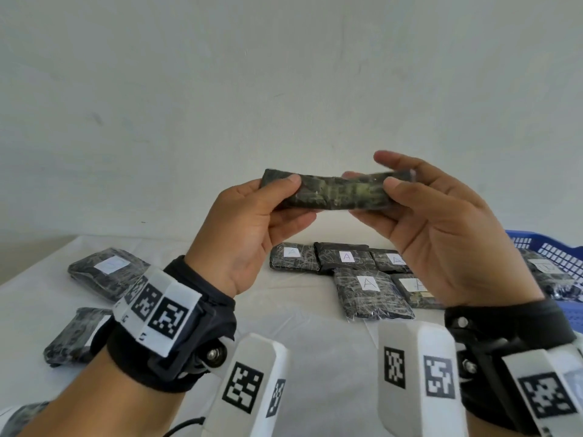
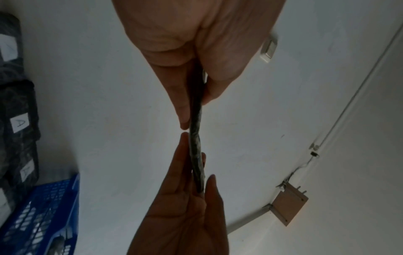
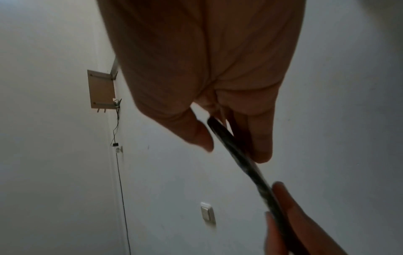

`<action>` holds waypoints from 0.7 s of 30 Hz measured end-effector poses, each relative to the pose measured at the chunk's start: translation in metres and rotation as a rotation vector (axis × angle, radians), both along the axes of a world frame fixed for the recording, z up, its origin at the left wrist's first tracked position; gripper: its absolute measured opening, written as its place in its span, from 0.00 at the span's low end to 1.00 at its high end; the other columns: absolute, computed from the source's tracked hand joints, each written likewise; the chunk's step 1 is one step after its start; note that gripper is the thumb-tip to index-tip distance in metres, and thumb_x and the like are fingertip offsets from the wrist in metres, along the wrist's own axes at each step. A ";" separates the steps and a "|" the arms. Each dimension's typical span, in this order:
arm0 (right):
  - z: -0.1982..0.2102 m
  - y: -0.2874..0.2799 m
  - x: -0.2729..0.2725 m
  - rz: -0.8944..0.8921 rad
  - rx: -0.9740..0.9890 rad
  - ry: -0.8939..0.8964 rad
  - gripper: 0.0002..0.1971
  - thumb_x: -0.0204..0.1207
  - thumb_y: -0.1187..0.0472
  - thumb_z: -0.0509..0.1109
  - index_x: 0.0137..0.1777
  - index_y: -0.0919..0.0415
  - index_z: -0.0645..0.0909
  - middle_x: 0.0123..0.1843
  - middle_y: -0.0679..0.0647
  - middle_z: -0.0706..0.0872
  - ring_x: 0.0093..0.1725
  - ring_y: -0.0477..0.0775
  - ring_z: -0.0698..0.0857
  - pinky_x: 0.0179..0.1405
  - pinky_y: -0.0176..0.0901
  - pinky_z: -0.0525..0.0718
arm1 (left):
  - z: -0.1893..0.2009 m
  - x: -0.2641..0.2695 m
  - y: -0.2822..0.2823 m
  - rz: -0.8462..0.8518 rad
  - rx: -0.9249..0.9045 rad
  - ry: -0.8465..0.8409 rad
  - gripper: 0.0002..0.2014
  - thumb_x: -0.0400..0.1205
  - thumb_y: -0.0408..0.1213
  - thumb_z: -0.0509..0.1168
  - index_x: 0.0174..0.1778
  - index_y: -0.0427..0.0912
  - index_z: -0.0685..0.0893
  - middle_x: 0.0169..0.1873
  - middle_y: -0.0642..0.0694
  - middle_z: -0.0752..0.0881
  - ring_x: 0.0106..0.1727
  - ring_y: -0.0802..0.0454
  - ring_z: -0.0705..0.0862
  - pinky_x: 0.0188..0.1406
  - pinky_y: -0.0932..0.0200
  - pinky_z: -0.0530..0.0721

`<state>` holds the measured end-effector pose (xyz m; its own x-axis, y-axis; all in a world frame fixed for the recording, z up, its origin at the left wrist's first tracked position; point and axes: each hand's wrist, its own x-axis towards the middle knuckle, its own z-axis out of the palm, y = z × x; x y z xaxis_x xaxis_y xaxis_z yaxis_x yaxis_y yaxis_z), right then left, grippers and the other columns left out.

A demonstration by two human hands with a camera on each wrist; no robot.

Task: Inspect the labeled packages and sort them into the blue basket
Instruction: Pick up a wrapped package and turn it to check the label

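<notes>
Tabletop (image 1: 315,348): white cloth cover, set against a plain white wall (image 1: 284,74).
Held package (image 1: 328,192): dark, plastic-wrapped, raised edge-on above the tabletop; left hand (image 1: 252,234) pinches one end between thumb and fingers, right hand (image 1: 441,234) pinches the other. Both grips closed on it.
Packages marked "A" (image 1: 369,283): cluster lying flat mid-tabletop.
More packages (image 1: 104,272): at left.
Blue basket (image 1: 555,250): right edge, one package inside.
Wall fittings: switch (image 3: 208,214), wooden board (image 3: 101,89), cable.
</notes>
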<state>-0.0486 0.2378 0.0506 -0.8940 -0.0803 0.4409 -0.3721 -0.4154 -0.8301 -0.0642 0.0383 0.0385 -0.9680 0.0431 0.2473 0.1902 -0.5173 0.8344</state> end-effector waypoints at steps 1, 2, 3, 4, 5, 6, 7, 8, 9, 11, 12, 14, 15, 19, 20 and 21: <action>0.000 0.001 0.001 0.044 -0.006 0.029 0.19 0.80 0.69 0.69 0.71 0.69 0.79 0.62 0.69 0.91 0.68 0.63 0.91 0.66 0.55 0.91 | 0.000 0.000 0.000 -0.012 0.022 -0.023 0.07 0.87 0.30 0.67 0.51 0.30 0.88 0.42 0.37 0.94 0.41 0.48 0.95 0.37 0.63 0.93; 0.000 0.001 0.002 0.055 0.003 0.062 0.20 0.79 0.67 0.70 0.71 0.68 0.80 0.65 0.67 0.90 0.71 0.63 0.89 0.67 0.54 0.90 | 0.000 0.001 -0.001 -0.032 0.047 -0.044 0.08 0.87 0.31 0.66 0.50 0.29 0.88 0.42 0.36 0.94 0.42 0.47 0.95 0.38 0.62 0.93; 0.000 0.001 0.002 0.036 0.015 0.092 0.19 0.80 0.65 0.70 0.70 0.68 0.80 0.66 0.66 0.90 0.71 0.62 0.89 0.66 0.53 0.90 | 0.001 0.001 -0.001 -0.057 0.069 -0.058 0.09 0.88 0.31 0.65 0.49 0.29 0.89 0.43 0.35 0.94 0.42 0.46 0.96 0.39 0.62 0.93; 0.000 0.000 0.001 0.004 0.019 0.117 0.18 0.80 0.64 0.68 0.68 0.68 0.81 0.65 0.65 0.91 0.71 0.62 0.89 0.65 0.52 0.90 | 0.002 0.003 -0.001 -0.081 0.087 -0.064 0.10 0.88 0.32 0.65 0.48 0.30 0.89 0.43 0.35 0.94 0.42 0.46 0.96 0.38 0.62 0.93; 0.001 -0.001 0.000 -0.029 0.008 0.130 0.16 0.79 0.62 0.68 0.65 0.68 0.82 0.63 0.65 0.92 0.69 0.62 0.90 0.64 0.51 0.91 | 0.003 0.004 -0.001 -0.099 0.101 -0.062 0.11 0.88 0.35 0.65 0.49 0.30 0.89 0.45 0.35 0.94 0.44 0.46 0.96 0.38 0.62 0.93; 0.001 -0.003 -0.001 -0.058 -0.017 0.130 0.15 0.79 0.60 0.67 0.62 0.68 0.82 0.59 0.65 0.93 0.66 0.62 0.92 0.63 0.50 0.91 | 0.003 0.004 0.000 -0.110 0.114 -0.052 0.13 0.87 0.39 0.66 0.52 0.30 0.88 0.48 0.35 0.94 0.47 0.44 0.96 0.40 0.61 0.93; 0.000 -0.005 -0.002 -0.082 -0.044 0.122 0.15 0.78 0.59 0.68 0.59 0.69 0.83 0.56 0.65 0.94 0.63 0.62 0.93 0.62 0.50 0.91 | 0.004 0.005 0.001 -0.116 0.130 -0.034 0.16 0.85 0.42 0.68 0.56 0.30 0.87 0.52 0.34 0.94 0.52 0.42 0.95 0.44 0.59 0.93; 0.000 -0.006 -0.003 -0.103 -0.064 0.112 0.15 0.78 0.58 0.68 0.57 0.69 0.84 0.53 0.64 0.95 0.61 0.62 0.94 0.61 0.50 0.92 | 0.004 0.004 0.002 -0.116 0.144 -0.013 0.19 0.82 0.45 0.69 0.59 0.31 0.86 0.56 0.34 0.93 0.57 0.41 0.94 0.49 0.57 0.93; -0.001 -0.008 -0.004 -0.119 -0.076 0.100 0.14 0.78 0.57 0.69 0.55 0.68 0.85 0.51 0.63 0.95 0.59 0.61 0.94 0.61 0.50 0.92 | 0.004 0.004 0.003 -0.112 0.159 0.008 0.21 0.79 0.47 0.70 0.59 0.33 0.86 0.59 0.34 0.92 0.60 0.40 0.93 0.53 0.56 0.93; 0.000 -0.010 -0.003 -0.117 -0.099 0.066 0.15 0.77 0.56 0.70 0.52 0.69 0.85 0.48 0.63 0.95 0.55 0.61 0.95 0.60 0.50 0.92 | 0.003 0.003 0.006 -0.099 0.187 0.050 0.18 0.75 0.45 0.71 0.53 0.34 0.87 0.57 0.35 0.93 0.60 0.42 0.93 0.58 0.55 0.92; 0.000 -0.011 -0.003 -0.097 -0.114 0.047 0.15 0.76 0.56 0.70 0.51 0.70 0.85 0.47 0.62 0.95 0.55 0.61 0.95 0.60 0.51 0.93 | 0.003 0.003 0.007 -0.083 0.204 0.060 0.16 0.75 0.44 0.72 0.50 0.35 0.88 0.55 0.36 0.93 0.58 0.44 0.94 0.57 0.56 0.92; 0.001 -0.014 -0.001 -0.061 -0.130 0.031 0.15 0.74 0.57 0.72 0.51 0.70 0.85 0.47 0.62 0.94 0.55 0.61 0.94 0.61 0.51 0.92 | 0.002 0.002 0.007 -0.047 0.229 0.065 0.14 0.75 0.43 0.71 0.48 0.36 0.88 0.51 0.37 0.94 0.54 0.47 0.94 0.55 0.57 0.92; 0.001 -0.015 -0.001 -0.064 -0.123 0.037 0.14 0.73 0.58 0.73 0.50 0.69 0.86 0.47 0.62 0.94 0.55 0.60 0.94 0.61 0.50 0.92 | 0.002 0.001 0.008 -0.032 0.227 0.063 0.13 0.76 0.43 0.71 0.47 0.36 0.88 0.49 0.38 0.94 0.53 0.48 0.94 0.54 0.58 0.92; -0.002 -0.019 -0.004 -0.164 -0.092 0.058 0.11 0.71 0.60 0.76 0.48 0.68 0.87 0.43 0.59 0.94 0.50 0.57 0.93 0.58 0.48 0.93 | 0.000 0.001 0.009 -0.032 0.196 0.033 0.11 0.80 0.41 0.71 0.35 0.41 0.93 0.45 0.39 0.94 0.51 0.47 0.95 0.53 0.57 0.93; -0.002 -0.019 -0.004 -0.167 -0.097 0.054 0.10 0.72 0.61 0.76 0.48 0.68 0.87 0.43 0.59 0.94 0.49 0.57 0.94 0.57 0.48 0.93 | 0.000 0.002 0.010 -0.041 0.188 0.032 0.11 0.79 0.42 0.72 0.32 0.43 0.93 0.44 0.40 0.94 0.50 0.48 0.94 0.53 0.57 0.93; -0.002 -0.019 -0.005 -0.156 -0.105 0.046 0.10 0.71 0.61 0.76 0.48 0.68 0.87 0.43 0.60 0.94 0.48 0.56 0.94 0.56 0.48 0.93 | 0.000 0.002 0.010 -0.049 0.183 0.033 0.10 0.77 0.41 0.72 0.31 0.43 0.93 0.43 0.41 0.94 0.49 0.49 0.94 0.52 0.57 0.93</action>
